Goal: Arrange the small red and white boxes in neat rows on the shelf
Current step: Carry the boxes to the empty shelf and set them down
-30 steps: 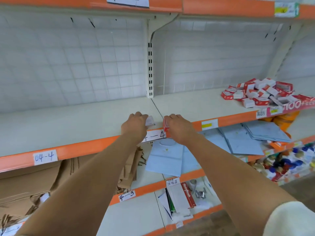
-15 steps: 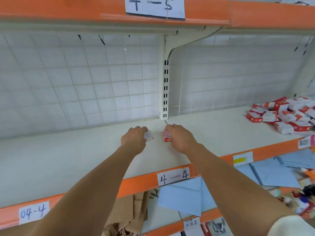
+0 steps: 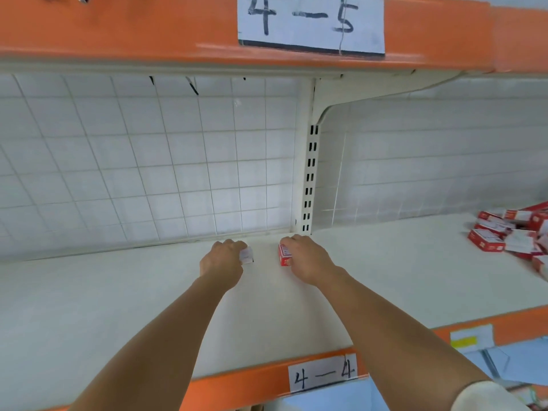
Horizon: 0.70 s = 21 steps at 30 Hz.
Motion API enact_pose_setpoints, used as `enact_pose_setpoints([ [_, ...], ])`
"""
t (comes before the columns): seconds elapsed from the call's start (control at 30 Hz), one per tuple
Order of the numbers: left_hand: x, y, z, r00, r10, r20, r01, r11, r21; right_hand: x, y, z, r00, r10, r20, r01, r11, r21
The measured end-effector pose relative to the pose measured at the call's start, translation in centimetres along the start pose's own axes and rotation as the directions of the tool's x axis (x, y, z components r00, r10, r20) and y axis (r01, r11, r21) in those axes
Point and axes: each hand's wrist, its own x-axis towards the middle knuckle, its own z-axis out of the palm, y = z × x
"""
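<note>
We hold two small boxes far back on the cream shelf (image 3: 89, 307), close to its rear edge and just in front of the slotted upright post (image 3: 310, 179). Our right hand (image 3: 305, 259) curls its fingers round a red and white box (image 3: 284, 255), which shows its red end face and sits on or just above the shelf surface; we cannot tell which. Our left hand (image 3: 222, 261) grips a second box (image 3: 246, 256), whose visible face is white. The two boxes are near each other but apart, with bare shelf between them. At the shelf's right end a loose pile of red and white boxes (image 3: 510, 232) lies jumbled, well apart from our hands. The orange front edge carries a paper label reading 4—4 (image 3: 323, 373); the shelf above carries a label reading 4—5 (image 3: 311, 22).
</note>
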Motion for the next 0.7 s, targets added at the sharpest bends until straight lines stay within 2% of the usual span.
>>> enact_pose_setpoints([
  [0.13, 0.3, -0.9, 0.0, 0.998, -0.055, 0.003, 0.055, 0.998, -0.036, 1.3, -0.9, 0.5, 0.999, -0.036, 0.005, 0.036, 0.999, 0.002],
  [0.5, 0.2, -3.1, -0.2, 0.996, -0.086, -0.011, 0.086, 0.996, -0.039, 3.0, -2.1, 1.3, 0.997, -0.078, 0.007, 0.078, 0.996, 0.032],
  [0.6, 0.0, -3.7, -0.4, 0.998, -0.056, -0.003, 0.056, 0.997, -0.049, 3.0, -2.0, 1.4, 0.997, -0.076, 0.005, 0.076, 0.997, 0.026],
  [0.7, 0.0, -3.1, -0.5, 0.998, 0.029, -0.057, -0.031, 0.999, -0.035, 2.4, -1.8, 1.2, 0.995, -0.092, -0.032, 0.092, 0.996, 0.002],
])
